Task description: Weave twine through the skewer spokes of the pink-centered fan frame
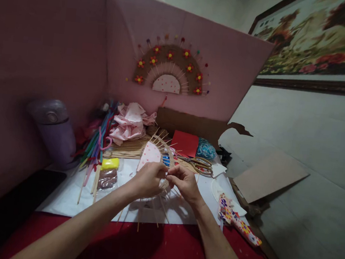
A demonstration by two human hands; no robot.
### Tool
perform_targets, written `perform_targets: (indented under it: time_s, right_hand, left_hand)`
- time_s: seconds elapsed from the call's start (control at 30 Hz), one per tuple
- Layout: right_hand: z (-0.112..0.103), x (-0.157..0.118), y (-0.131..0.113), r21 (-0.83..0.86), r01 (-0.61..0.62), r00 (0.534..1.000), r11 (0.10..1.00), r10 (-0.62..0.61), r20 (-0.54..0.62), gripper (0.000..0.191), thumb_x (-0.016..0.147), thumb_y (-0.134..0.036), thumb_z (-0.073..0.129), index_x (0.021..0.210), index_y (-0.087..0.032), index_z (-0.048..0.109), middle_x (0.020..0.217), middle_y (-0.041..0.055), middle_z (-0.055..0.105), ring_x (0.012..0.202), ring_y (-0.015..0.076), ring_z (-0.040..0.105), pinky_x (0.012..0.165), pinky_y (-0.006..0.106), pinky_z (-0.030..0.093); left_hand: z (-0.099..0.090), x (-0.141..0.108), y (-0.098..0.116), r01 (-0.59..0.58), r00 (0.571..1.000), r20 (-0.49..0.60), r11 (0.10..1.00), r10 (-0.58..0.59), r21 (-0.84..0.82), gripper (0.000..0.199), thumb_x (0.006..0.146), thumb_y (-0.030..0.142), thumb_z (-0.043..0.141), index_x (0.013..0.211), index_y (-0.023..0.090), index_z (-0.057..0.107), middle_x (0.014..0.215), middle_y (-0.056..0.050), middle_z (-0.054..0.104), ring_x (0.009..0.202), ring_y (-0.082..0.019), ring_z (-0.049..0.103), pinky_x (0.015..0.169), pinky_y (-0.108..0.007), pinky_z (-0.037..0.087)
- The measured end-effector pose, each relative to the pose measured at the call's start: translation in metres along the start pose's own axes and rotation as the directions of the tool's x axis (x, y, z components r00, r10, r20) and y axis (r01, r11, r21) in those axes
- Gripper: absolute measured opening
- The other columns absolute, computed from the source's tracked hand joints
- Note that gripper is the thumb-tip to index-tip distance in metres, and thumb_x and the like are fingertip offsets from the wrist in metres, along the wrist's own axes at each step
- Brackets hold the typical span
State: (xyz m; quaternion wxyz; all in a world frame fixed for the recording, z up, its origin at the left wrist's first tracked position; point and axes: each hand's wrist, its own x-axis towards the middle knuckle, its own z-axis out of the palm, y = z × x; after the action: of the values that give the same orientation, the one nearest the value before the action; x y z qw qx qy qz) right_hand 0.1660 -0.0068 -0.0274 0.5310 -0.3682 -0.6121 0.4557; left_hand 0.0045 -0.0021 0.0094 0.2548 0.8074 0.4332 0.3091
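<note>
My left hand [151,180] and my right hand [184,182] meet fingertip to fingertip at the lower edge of a fan-like piece. Both are closed in a pinch; what lies between the fingertips is too small to make out. The piece has a pink dotted half-disc [150,156], thin wooden sticks spreading outward and a curved tan band [170,151] around them. Several sticks point down below my hands over the white sheet [89,207]. My left hand partly covers the half-disc's lower edge.
Scissors [201,165], a red sheet [185,142], blue yarn [206,148] and crumpled pink cloth [131,120] lie behind. Yellow [110,164] and brown packets [107,179], pipe cleaners [99,138] and a purple bottle [54,132] stand left. A flowered glue gun [238,220] lies right.
</note>
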Motion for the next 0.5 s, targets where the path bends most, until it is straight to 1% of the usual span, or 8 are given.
perform_targets:
  time_s: [0.07, 0.13, 0.23, 0.3, 0.37, 0.43, 0.5]
  right_hand:
    - [-0.001, 0.000, 0.001, -0.052, 0.041, 0.999, 0.998, -0.041, 0.002, 0.014, 0.066, -0.023, 0.069, 0.073, -0.018, 0.059, 0.062, -0.0028, 0.057, 0.052, 0.0097, 0.052, 0.050, 0.023, 0.044]
    - [-0.003, 0.000, 0.002, -0.129, 0.088, 0.996, 0.988, -0.089, 0.001, 0.009, 0.069, -0.021, 0.066, 0.074, -0.018, 0.060, 0.066, -0.0014, 0.057, 0.055, 0.0104, 0.052, 0.053, 0.024, 0.044]
    - [-0.005, -0.001, 0.002, -0.281, 0.180, 0.979, 0.943, -0.198, -0.037, 0.003, 0.075, -0.018, 0.059, 0.077, -0.018, 0.061, 0.073, 0.0003, 0.058, 0.059, 0.0111, 0.053, 0.056, 0.025, 0.044]
    - [-0.005, -0.002, -0.001, -0.375, 0.239, 0.955, 0.896, -0.287, -0.078, 0.004, 0.077, -0.019, 0.057, 0.079, -0.018, 0.061, 0.077, 0.0016, 0.059, 0.064, 0.0119, 0.053, 0.058, 0.025, 0.043]
    - [-0.003, -0.005, -0.006, -0.437, 0.274, 0.933, 0.857, -0.347, -0.096, 0.005, 0.080, -0.021, 0.056, 0.079, -0.018, 0.060, 0.075, 0.0017, 0.058, 0.065, 0.0124, 0.052, 0.058, 0.024, 0.042]
    - [0.001, -0.009, -0.011, -0.467, 0.290, 0.934, 0.835, -0.353, -0.052, 0.009, 0.082, -0.024, 0.054, 0.076, -0.019, 0.058, 0.068, 0.0004, 0.055, 0.059, 0.0115, 0.049, 0.054, 0.024, 0.040]
    - [0.006, -0.012, -0.014, -0.508, 0.307, 0.940, 0.805, -0.340, 0.028, 0.012, 0.084, -0.025, 0.053, 0.074, -0.019, 0.057, 0.066, 0.0003, 0.054, 0.057, 0.0113, 0.047, 0.053, 0.024, 0.038]
  left_hand:
    - [0.002, -0.001, -0.007, 0.021, 0.999, 0.030, 0.999, -0.020, -0.034, 0.019, 0.073, 0.020, 0.049, 0.075, 0.014, 0.068, 0.065, -0.003, 0.062, 0.062, -0.013, 0.052, 0.055, -0.023, 0.036]
    - [0.004, -0.003, -0.011, 0.049, 0.999, 0.027, 0.995, -0.047, -0.088, 0.020, 0.072, 0.021, 0.049, 0.073, 0.013, 0.067, 0.066, -0.004, 0.063, 0.061, -0.013, 0.052, 0.054, -0.022, 0.035]
    - [0.005, -0.005, -0.014, 0.129, 0.992, 0.045, 0.959, -0.122, -0.254, 0.018, 0.071, 0.025, 0.052, 0.066, 0.012, 0.064, 0.055, 0.000, 0.056, 0.052, -0.010, 0.047, 0.048, -0.021, 0.032]
    - [0.005, -0.007, -0.015, 0.208, 0.978, 0.085, 0.887, -0.190, -0.412, 0.020, 0.071, 0.031, 0.054, 0.065, 0.012, 0.060, 0.046, 0.003, 0.047, 0.043, -0.007, 0.039, 0.041, -0.020, 0.027]
    - [0.004, -0.010, -0.014, 0.284, 0.958, 0.138, 0.785, -0.250, -0.551, 0.024, 0.070, 0.037, 0.057, 0.068, 0.013, 0.057, 0.042, 0.007, 0.039, 0.036, -0.005, 0.030, 0.036, -0.018, 0.020]
    - [0.003, -0.013, -0.012, 0.323, 0.944, 0.168, 0.703, -0.282, -0.634, 0.028, 0.069, 0.041, 0.059, 0.067, 0.014, 0.053, 0.040, 0.009, 0.036, 0.032, -0.003, 0.026, 0.033, -0.017, 0.016]
    - [0.002, -0.015, -0.009, 0.329, 0.941, 0.171, 0.669, -0.292, -0.667, 0.031, 0.069, 0.043, 0.059, 0.064, 0.015, 0.049, 0.039, 0.009, 0.036, 0.030, -0.003, 0.026, 0.032, -0.016, 0.015]
